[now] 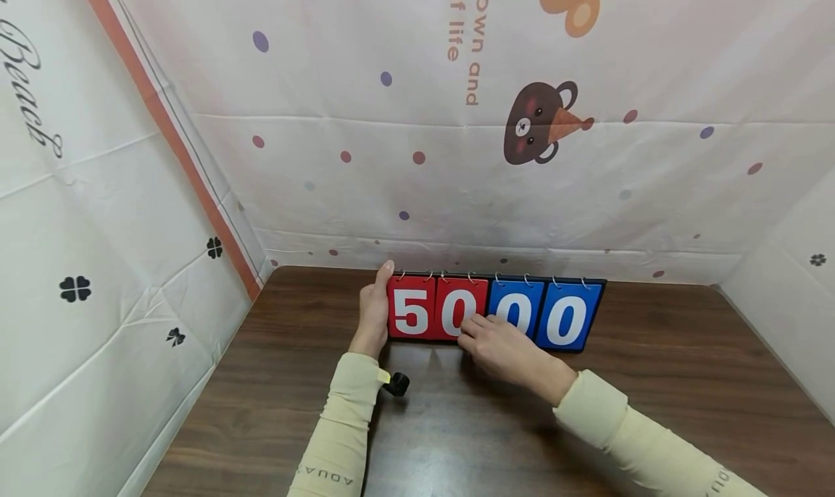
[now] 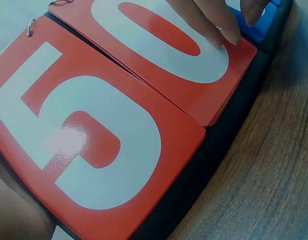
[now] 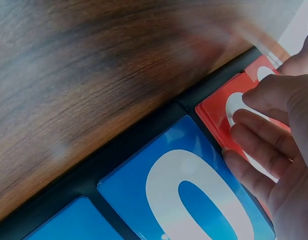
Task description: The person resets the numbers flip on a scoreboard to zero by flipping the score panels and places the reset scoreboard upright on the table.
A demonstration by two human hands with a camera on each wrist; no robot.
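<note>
A flip scoreboard (image 1: 484, 275) with a black backing stands at the table's back. Its ringed cards read a red 5 (image 1: 412, 310), a red 0 (image 1: 450, 288), then blue 0 (image 1: 514, 294) and blue 0 (image 1: 566, 319). My left hand (image 1: 373, 314) grips the board's left edge, thumb up along the side; its far fingers are hidden. Over the lower right part of the red 0 card lies my right hand (image 1: 505, 348), fingers loosely bent. In the right wrist view, the thumb and fingers of the right hand (image 3: 279, 135) are apart at that card's surface, pinching nothing.
The brown wooden table (image 1: 443, 432) extends in front of the board. Behind it hangs a white printed cloth (image 1: 457, 193) with dots and a bear, and another cloth (image 1: 130, 265) covers the left side. A small black object (image 1: 396, 385) is at the left cuff.
</note>
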